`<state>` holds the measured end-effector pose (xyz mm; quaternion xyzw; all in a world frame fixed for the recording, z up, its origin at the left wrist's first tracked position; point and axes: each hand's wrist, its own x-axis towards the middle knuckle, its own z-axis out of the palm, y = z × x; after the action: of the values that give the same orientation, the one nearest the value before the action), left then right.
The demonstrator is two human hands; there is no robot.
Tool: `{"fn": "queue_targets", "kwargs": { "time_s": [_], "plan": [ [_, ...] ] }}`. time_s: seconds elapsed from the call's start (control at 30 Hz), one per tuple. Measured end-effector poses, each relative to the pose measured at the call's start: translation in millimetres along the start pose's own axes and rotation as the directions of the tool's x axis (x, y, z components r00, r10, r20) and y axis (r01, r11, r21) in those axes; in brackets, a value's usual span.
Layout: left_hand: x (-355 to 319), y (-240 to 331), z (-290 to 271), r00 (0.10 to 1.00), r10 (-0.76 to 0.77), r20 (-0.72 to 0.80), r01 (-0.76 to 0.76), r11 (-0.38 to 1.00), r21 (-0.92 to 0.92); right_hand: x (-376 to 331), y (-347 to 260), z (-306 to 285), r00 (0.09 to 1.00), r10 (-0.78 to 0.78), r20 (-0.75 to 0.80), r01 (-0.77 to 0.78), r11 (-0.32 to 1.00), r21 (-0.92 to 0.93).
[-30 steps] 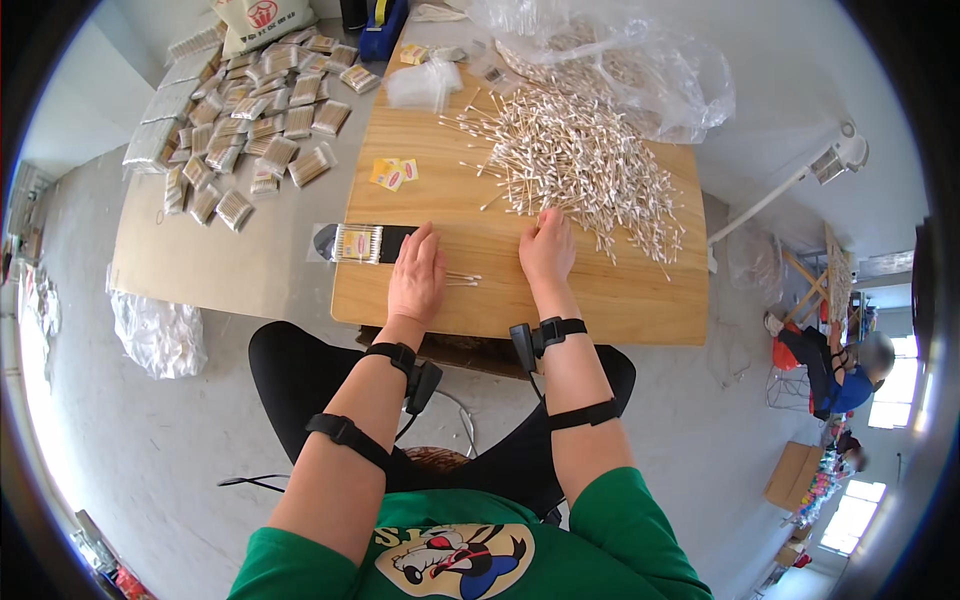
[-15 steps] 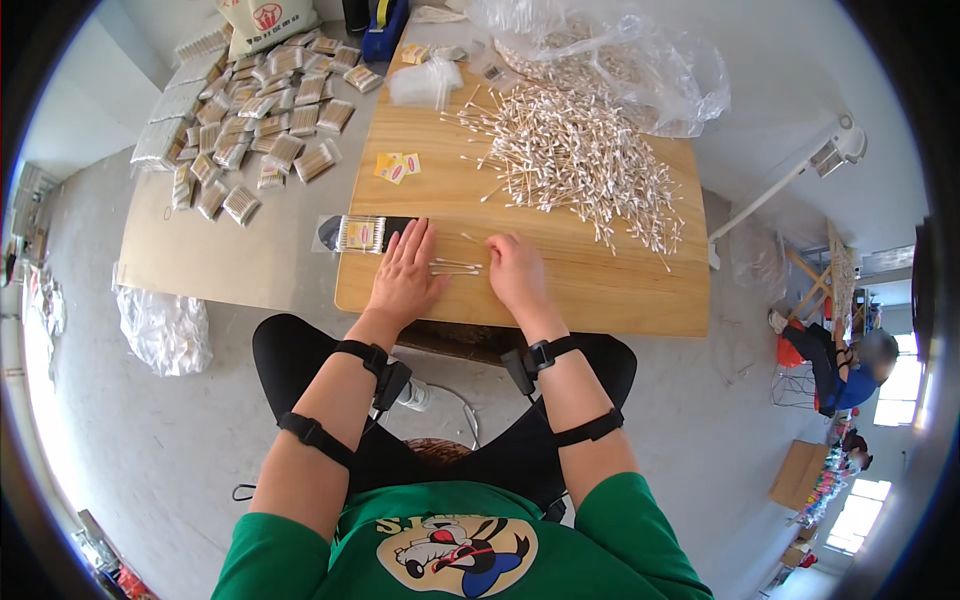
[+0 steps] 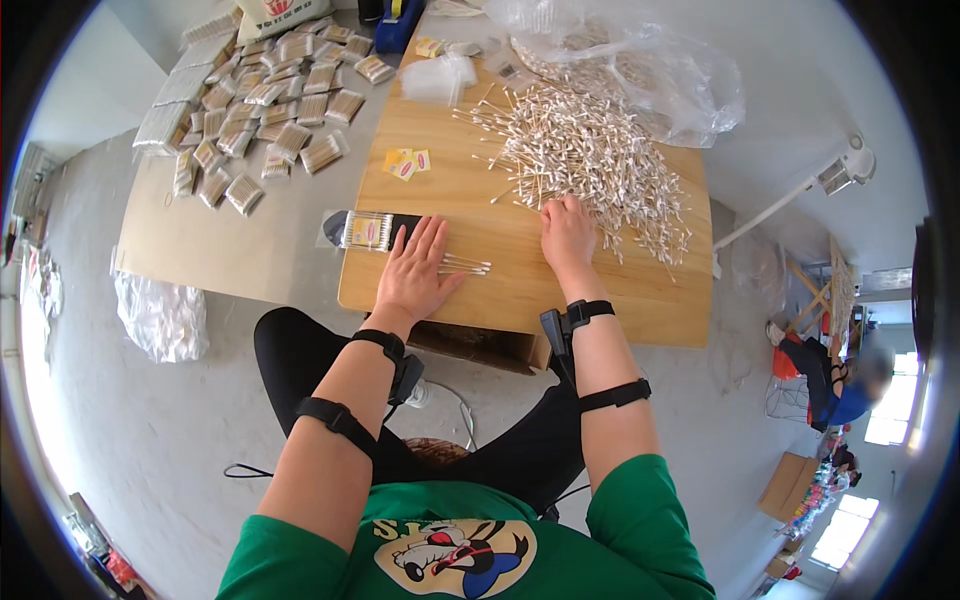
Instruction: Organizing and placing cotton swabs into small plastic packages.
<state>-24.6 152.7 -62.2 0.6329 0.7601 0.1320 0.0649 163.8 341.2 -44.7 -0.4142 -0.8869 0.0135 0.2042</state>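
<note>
My left hand (image 3: 415,270) lies flat on the wooden board, fingers stretched out over the right end of a black strip (image 3: 405,226). A clear bag filled with cotton swabs and a yellow card (image 3: 368,232) rests on that strip, left of my fingertips. Several loose cotton swabs (image 3: 468,266) stick out to the right from beside my left palm. My right hand (image 3: 568,238) is at the near left edge of a big heap of cotton swabs (image 3: 590,150). Its fingers are curled together, and whatever is between them is hidden.
Yellow cards (image 3: 404,163) and clear empty bags (image 3: 440,78) lie farther back on the board (image 3: 630,310). Many filled swab packs (image 3: 290,140) cover the metal table at left. A plastic sack (image 3: 690,100) sits behind the heap; a white lamp arm (image 3: 770,215) stands at right.
My right hand has moved right and away from me, from beside the loose swabs to the heap's edge. My left hand stays flat in nearly the same spot.
</note>
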Motion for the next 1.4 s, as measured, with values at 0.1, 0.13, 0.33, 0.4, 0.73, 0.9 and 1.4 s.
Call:
{"fn": "queue_targets", "kwargs": {
  "time_s": [0.1, 0.13, 0.33, 0.4, 0.73, 0.9, 1.4],
  "plan": [
    [0, -3, 0, 1.000, 0.000, -0.023, 0.000, 1.000, -0.011, -9, -24, 3, 0.997, -0.077, -0.031, 0.080, 0.990, 0.120],
    [0, -3, 1, 0.999, 0.009, -0.051, -0.010, 1.000, -0.023, -13, -36, 3, 0.997, -0.078, -0.022, 0.080, 0.989, 0.123],
    [2, -6, 5, 0.996, 0.019, -0.084, -0.022, 0.999, -0.035, -28, -79, 12, 0.979, -0.152, 0.138, 0.101, 0.942, 0.321],
    [2, -5, 5, 0.995, 0.025, -0.092, -0.029, 0.999, -0.034, -20, -77, 21, 0.999, -0.007, 0.042, -0.009, 0.927, 0.376],
    [1, 0, -1, 0.999, 0.022, -0.047, -0.024, 0.999, -0.027, 6, -52, 37, 0.999, -0.024, 0.046, 0.018, 0.991, 0.131],
    [3, -5, 2, 1.000, 0.003, -0.030, -0.003, 1.000, -0.004, -11, -59, 30, 1.000, 0.022, 0.017, -0.026, 0.950, 0.310],
    [0, -3, 0, 0.997, 0.012, -0.075, -0.017, 0.998, -0.062, 35, -28, 16, 1.000, -0.001, 0.000, 0.001, 0.999, 0.041]
  ]
}}
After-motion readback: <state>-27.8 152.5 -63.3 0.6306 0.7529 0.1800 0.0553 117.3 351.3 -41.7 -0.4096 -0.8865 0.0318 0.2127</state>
